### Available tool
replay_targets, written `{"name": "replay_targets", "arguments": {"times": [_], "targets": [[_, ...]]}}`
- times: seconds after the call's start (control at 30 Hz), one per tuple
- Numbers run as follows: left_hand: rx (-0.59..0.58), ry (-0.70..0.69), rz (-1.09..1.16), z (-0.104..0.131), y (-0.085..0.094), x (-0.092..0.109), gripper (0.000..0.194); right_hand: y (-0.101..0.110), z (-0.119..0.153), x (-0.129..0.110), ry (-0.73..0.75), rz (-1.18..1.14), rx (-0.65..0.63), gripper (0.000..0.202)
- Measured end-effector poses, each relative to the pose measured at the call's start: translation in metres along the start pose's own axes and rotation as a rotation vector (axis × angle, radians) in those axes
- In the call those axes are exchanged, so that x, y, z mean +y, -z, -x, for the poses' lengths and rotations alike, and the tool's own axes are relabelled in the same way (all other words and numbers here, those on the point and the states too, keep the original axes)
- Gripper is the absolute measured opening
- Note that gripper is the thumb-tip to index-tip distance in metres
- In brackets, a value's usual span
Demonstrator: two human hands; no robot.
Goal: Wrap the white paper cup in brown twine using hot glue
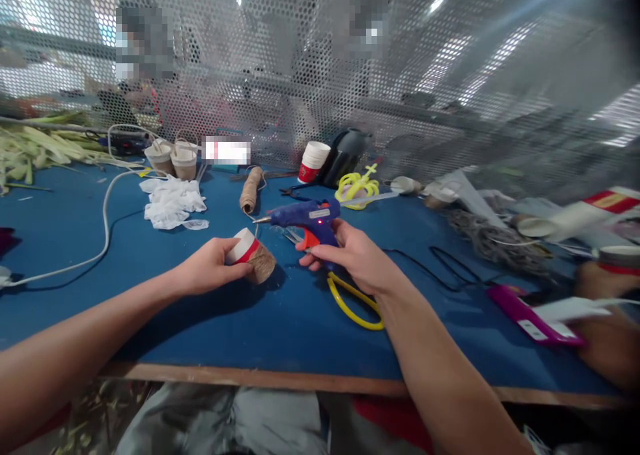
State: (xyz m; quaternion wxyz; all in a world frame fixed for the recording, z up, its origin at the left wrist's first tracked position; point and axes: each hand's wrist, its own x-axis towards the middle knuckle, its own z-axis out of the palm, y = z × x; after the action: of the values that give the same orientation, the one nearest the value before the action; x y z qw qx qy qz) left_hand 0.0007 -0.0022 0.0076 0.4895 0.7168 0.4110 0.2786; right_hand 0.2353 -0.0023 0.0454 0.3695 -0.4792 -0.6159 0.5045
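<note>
Two full hands: left hand (207, 266) is pinching the cup (261, 263), right hand (359, 252) gripping the glue gun (299, 214); imo you're wanting both steady.

My right hand (350, 252) hides parts of glue gun (310, 214) and scissors (356, 320). My left hand (215, 266) covers part of cup (259, 263). Well right of my hands, other person's hand (603, 283) blurred. White patch (230, 151) beyond left hand pixelated.

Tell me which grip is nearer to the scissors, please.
Right. The right grip is close by, partly hiding the scissors; the left grip is farther, to their left, holding a cup.
</note>
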Motion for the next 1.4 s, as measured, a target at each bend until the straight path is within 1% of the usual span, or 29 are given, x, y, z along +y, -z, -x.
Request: {"name": "replay_targets", "arguments": {"times": [0.1, 0.17, 0.27, 0.33, 0.5, 0.6, 0.7, 0.93, 1.07, 1.23, 1.4], "targets": [[0.014, 0.022, 0.035, -0.001, 0.002, 0.000, 0.032, -0.002, 0.004, 0.000, 0.018, 0.010, 0.022, 0.022], [0.031, 0.042, 0.028, -0.001, 0.003, 0.000, 0.033, -0.003, 0.006, 0.000, -0.004, 0.004, 0.007, 0.019], [0.050, 0.060, -0.011, -0.001, 0.003, -0.001, 0.035, -0.006, 0.010, -0.002, -0.006, 0.047, -0.033, 0.020], [0.048, 0.048, -0.016, -0.001, 0.002, -0.001, 0.034, -0.011, 0.014, -0.004, 0.020, 0.138, -0.029, 0.022], [0.045, 0.024, -0.013, -0.002, 0.002, -0.003, 0.034, -0.021, 0.021, -0.009, 0.064, 0.442, 0.029, 0.018], [0.031, 0.015, 0.044, -0.002, 0.002, -0.003, 0.031, -0.024, 0.024, -0.009, 0.121, 0.594, 0.049, 0.021], [0.036, -0.008, 0.041, -0.002, 0.002, -0.002, 0.027, -0.026, 0.026, -0.010, 0.163, 0.703, 0.070, 0.020], [0.027, -0.012, 0.048, -0.001, 0.002, -0.001, 0.024, -0.025, 0.027, -0.010, 0.188, 0.791, 0.047, 0.018], [0.029, 0.002, 0.053, -0.001, 0.002, -0.002, 0.025, -0.026, 0.027, -0.009, 0.208, 0.834, 0.052, 0.020], [0.028, 0.008, 0.031, -0.002, 0.002, -0.001, 0.025, -0.027, 0.027, -0.009, 0.182, 0.806, 0.067, 0.016], [0.045, 0.006, -0.018, -0.001, 0.002, 0.000, 0.027, -0.025, 0.026, -0.005, 0.206, 0.806, 0.058, 0.012]]}}
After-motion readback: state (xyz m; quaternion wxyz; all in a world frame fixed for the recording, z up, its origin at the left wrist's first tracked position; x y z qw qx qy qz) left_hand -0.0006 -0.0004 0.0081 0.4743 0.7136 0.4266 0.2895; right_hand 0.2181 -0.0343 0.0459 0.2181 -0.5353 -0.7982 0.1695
